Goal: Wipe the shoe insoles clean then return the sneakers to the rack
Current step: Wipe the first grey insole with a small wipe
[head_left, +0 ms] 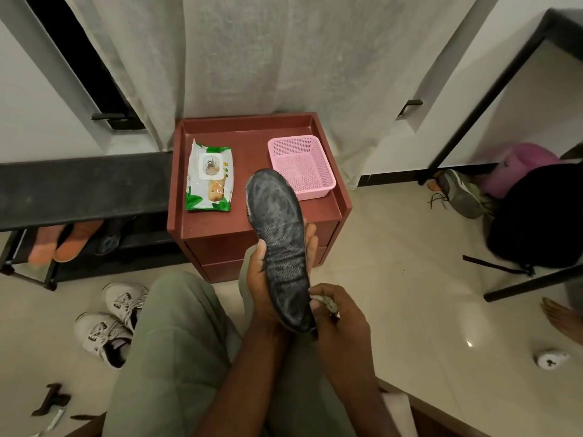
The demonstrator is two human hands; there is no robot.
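A seated person's right hand (339, 316) pinches a crumpled wipe (328, 303) against the heel of a dark insole (282, 247), which the left hand (268, 279) grips from behind, holding it upright over the knees. White sneakers (110, 323) lie on the tiled floor to the left. Beyond, a wet-wipes pack (209, 176) and a pink basket (299, 165) sit apart on a reddish-brown cabinet (252, 241) beside the black shoe rack (79, 187).

A home entryway: shoe rack (79, 187), curtain (268, 58), sneakers (110, 323) on tiled floor (410, 279).
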